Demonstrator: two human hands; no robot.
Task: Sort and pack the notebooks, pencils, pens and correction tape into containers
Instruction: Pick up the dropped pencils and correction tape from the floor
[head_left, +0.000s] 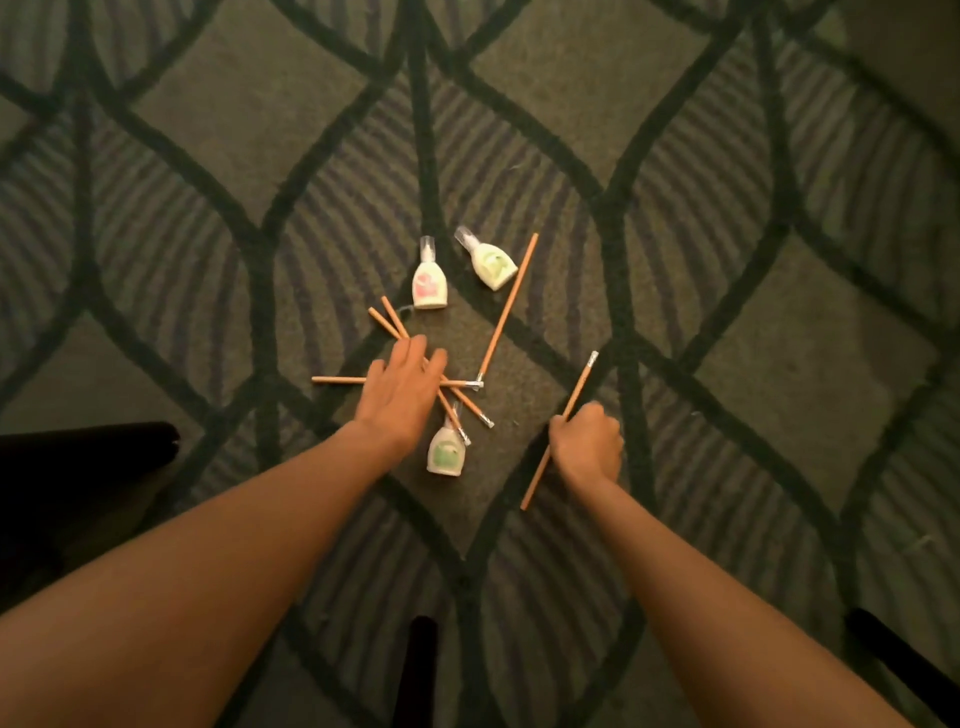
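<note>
Head view. Scattered stationery on a patterned carpet (727, 260), seen from above.

The right hand (587, 441) holds one pencil (581, 382) in a closed fist, fingers curled round mid-shaft, eraser end pointing away. The left hand (402, 387) lies over a crossed pile (337, 380) of pencils, fingers straight and slightly spread, touching the shafts without visibly gripping any. A loose pencil (506, 306) lies just right of the pile, its eraser end meeting it.

Three correction tapes lie around the pile: a pink tape (430, 288) and a far green tape (491, 262) beyond the left hand, and a near green tape (445, 454) beside the left wrist, partly under two pencil ends.

Handling, as judged: the pencils are light, stiff and slim. They probably roll little on pile carpet but sit low in it, so raking several together and pinching at mid-shaft should serve better than lifting by the tips. The tapes look like light, smooth, hard plastic with a clear nose cap; the broad body is the safer hold.

Surface and room: dim, warm light; soft carpet with dark curved bands and striped panels. Dark shapes (78, 457) at the lower edges cannot be identified. No container, notebook or pen is in view.
</note>
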